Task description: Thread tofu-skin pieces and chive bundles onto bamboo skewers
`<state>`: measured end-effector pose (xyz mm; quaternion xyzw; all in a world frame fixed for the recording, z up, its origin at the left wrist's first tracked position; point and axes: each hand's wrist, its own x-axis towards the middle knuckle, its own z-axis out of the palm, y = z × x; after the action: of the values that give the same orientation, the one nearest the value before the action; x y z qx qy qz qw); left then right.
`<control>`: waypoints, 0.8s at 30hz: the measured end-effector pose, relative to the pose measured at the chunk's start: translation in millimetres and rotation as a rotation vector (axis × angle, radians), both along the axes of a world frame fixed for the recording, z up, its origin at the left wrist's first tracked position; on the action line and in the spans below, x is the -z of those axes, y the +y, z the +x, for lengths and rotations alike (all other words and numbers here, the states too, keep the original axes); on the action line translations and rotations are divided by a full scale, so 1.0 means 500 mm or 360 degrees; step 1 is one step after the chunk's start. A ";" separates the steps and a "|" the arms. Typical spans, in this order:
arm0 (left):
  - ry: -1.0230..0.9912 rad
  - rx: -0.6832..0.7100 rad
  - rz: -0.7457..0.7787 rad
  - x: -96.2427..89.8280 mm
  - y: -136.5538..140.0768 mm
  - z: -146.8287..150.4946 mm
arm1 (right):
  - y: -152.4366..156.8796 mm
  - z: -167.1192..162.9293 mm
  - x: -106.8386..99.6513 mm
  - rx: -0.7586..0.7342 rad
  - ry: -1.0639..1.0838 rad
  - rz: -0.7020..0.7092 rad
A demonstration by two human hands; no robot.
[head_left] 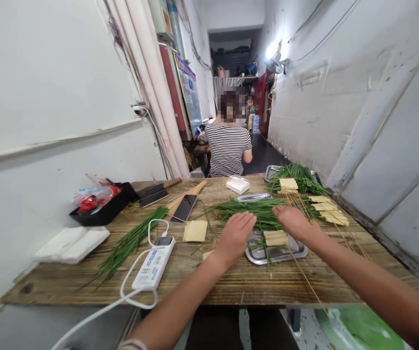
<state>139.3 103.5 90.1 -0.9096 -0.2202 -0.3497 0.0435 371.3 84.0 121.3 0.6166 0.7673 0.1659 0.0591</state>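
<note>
A bunch of long green chives (227, 208) lies across metal trays in front of me. My left hand (235, 236) is at the near left side of the bunch, fingers stretched out and close together. At its right end is my right hand (292, 221), fingers extended toward the stalks; its thumb is hidden. Below the hands, a metal tray (299, 252) carries a skewered pale-yellow tofu-skin roll (275, 238) with chives poking out. A stack of square tofu-skin sheets (195, 231) sits left of my left hand.
More chives (297, 176) and finished skewers (328, 212) lie at the right. Loose chives (132, 241), a white power strip (154, 265) with a cable, a phone (183, 208), bamboo sticks (191, 190) and a black box (98, 209) occupy the left. A person in a striped shirt (228, 149) sits beyond the table.
</note>
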 end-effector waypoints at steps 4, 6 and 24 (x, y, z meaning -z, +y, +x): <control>0.0232 0.0172 -0.0358 -0.052 0.055 0.127 | -0.031 -0.004 0.011 -0.0264 -0.0076 0.0261; 0.0342 0.0297 -0.0599 -0.068 0.070 0.159 | -0.040 0.014 0.022 -0.0456 -0.0042 0.0446; -0.0164 0.0614 -0.2199 -0.053 0.094 0.172 | -0.036 0.050 0.045 -0.0081 0.1703 0.0454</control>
<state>225.1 150.4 116.4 -0.7341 -0.2284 -0.1745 -0.6152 396.5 66.1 98.6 0.5982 0.6748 -0.0669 -0.4270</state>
